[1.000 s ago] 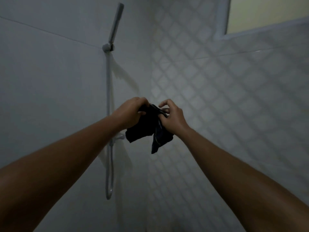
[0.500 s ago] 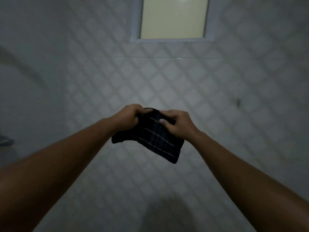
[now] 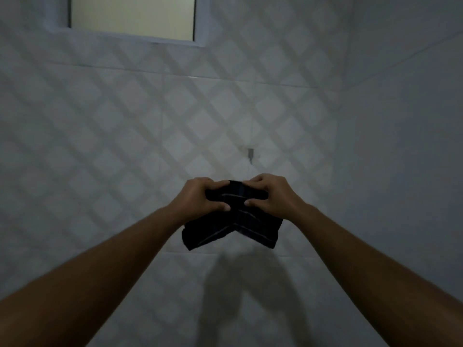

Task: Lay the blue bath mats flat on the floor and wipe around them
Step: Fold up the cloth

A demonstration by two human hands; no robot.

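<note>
**Progress.** We log no bath mat and no floor in this view. The camera faces a tiled wall, so we cannot confirm that any mat lies flat or that any wiping is done. From what shows, we judge the task to be at a preparatory step: a wiping cloth is being folded or bunched in the air. The wipe around the mats is left to do, and so is the laying of them unless that is done out of view.

**Item 1: dark cloth** [image 3: 231, 229].
- Location: held up in mid-air between both hands, in front of the wall, touching nothing else.
- Appearance: near black or deep navy; in this dim light we cannot fix the colour.
- Thin pale stripes cross it and meet in a shallow V where the fabric creases down the middle.
- The upper part is gathered between the hands, and two lower flaps hang below, one to each side.
- We judge it soft, thin and limp. Whether it is wet or dry we cannot tell.

**Item 2: left hand** [image 3: 198, 199]. The fingers curl over the cloth's upper left edge with the thumb across the front, gripping it.

**Item 3: right hand** [image 3: 273, 194]. It mirrors the left: the fingers go over the top right edge and the thumb presses the front face, gripping it.

**Item 4: surroundings.**
- The wall [image 3: 100, 146] has a diamond-patterned tile.
- A small metal hook [image 3: 250, 153] sits on the wall above the right hand.
- A window [image 3: 132, 13] is at the upper left.
- The shadow [image 3: 248, 291] of hands and cloth falls on the lower tiles.
</note>
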